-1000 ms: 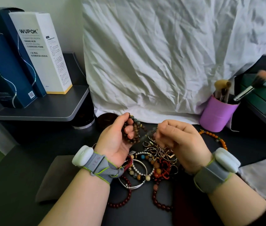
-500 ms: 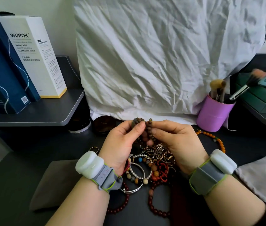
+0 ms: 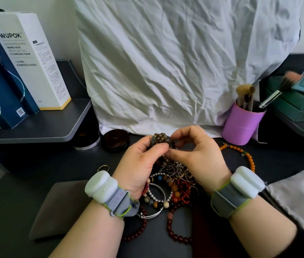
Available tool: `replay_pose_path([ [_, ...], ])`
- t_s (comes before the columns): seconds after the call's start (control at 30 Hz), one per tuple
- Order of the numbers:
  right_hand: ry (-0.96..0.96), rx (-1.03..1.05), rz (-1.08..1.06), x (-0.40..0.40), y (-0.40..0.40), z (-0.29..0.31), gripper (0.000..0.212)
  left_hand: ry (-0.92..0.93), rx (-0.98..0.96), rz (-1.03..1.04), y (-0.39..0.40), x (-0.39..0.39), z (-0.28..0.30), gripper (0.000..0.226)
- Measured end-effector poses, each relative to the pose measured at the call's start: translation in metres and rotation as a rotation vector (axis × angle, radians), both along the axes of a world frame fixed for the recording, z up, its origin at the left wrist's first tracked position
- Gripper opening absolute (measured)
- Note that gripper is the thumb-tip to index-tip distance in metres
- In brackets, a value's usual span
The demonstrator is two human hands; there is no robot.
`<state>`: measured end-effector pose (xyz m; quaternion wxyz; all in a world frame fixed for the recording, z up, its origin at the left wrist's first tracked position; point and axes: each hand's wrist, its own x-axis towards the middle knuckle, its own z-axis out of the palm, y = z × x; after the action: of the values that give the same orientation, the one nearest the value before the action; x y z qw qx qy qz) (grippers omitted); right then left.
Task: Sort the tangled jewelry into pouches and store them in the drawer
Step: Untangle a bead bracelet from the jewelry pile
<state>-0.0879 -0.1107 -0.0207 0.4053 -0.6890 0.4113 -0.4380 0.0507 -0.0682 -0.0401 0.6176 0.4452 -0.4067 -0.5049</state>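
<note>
Above the dark grey worktop [image 3: 35, 168], left hand [image 3: 140, 164] and right hand [image 3: 197, 155] raised together, both closed around a bunched strand of brown and grey round beads [image 3: 161, 139]: left thumb and fingers [image 3: 156, 148] pinching the clump from the left, right fingers [image 3: 183, 132] curled over its top and right side. Directly beneath, a tangled heap of jewelry [image 3: 173, 185] lying on the worktop: silver rings, pearl and mixed-colour bead bracelets, dark red bead strands. Just right of the heap, an orange bead necklace [image 3: 248, 159] lying loose. At lower left, a flat dark grey fabric pouch [image 3: 54, 207]; at far right, a light grey fabric pouch [image 3: 296, 198], both apart from the heap. Behind, a crumpled white cloth [image 3: 175, 62], a purple cup of makeup brushes [image 3: 240, 125], a round dark brown compact [image 3: 115, 140].
</note>
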Motion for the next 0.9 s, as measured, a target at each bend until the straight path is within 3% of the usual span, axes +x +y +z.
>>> replay_pose_path([
  [0.13,-0.020,0.157,0.124,0.000,-0.004,-0.004,0.051,0.070,-0.031,-0.001,0.000,-0.002,0.003,0.009],
  [0.3,-0.142,0.184,0.153,0.000,-0.003,-0.004,0.032,0.084,-0.037,0.000,0.002,-0.006,0.003,0.014],
  [0.63,-0.211,0.237,0.172,-0.001,-0.005,-0.006,0.024,-0.323,0.017,0.202,-0.002,0.003,-0.002,0.021],
  [0.9,-0.347,0.486,0.282,-0.004,-0.008,-0.002,0.021,-0.341,0.002,0.227,0.000,0.008,0.003,0.012],
])
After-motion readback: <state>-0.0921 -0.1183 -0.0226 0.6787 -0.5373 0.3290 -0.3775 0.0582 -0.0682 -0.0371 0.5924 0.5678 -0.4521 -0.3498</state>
